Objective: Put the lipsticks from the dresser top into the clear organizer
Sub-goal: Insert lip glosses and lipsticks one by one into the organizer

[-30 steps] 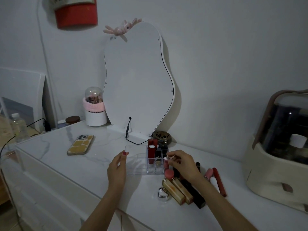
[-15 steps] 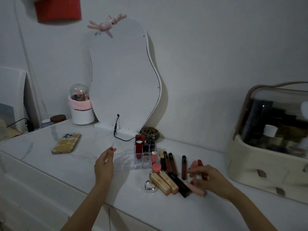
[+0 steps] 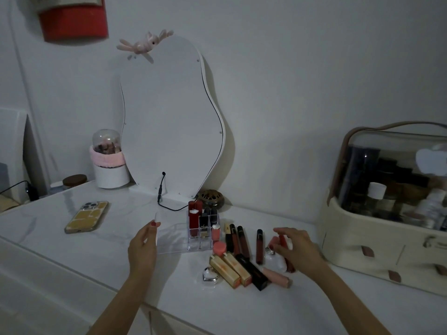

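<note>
The clear organizer (image 3: 174,240) stands on the white dresser top (image 3: 72,252), with red, black and pink lipsticks (image 3: 193,220) upright in its right-hand cells. My left hand (image 3: 142,247) pinches its left wall. Loose lipsticks lie to its right: two gold ones (image 3: 226,272), a black one (image 3: 252,272), a pale pink tube (image 3: 277,276), three dark red glosses (image 3: 243,240) and a pink-capped one (image 3: 219,247). My right hand (image 3: 298,246) hovers with spread fingers over a red tube (image 3: 283,240) at the far right, with nothing in it.
A silver heart-shaped piece (image 3: 210,275) lies by the gold lipsticks. A phone (image 3: 87,216) rests at left. A wavy mirror (image 3: 169,117) with a cable, a brass dish (image 3: 211,198) and a white jar (image 3: 110,170) stand behind. A cream cosmetics case (image 3: 387,238) fills the right.
My right hand left the organizer, swung right over the loose lipsticks and now sits spread above the red tubes. My left hand stayed on the organizer's left wall.
</note>
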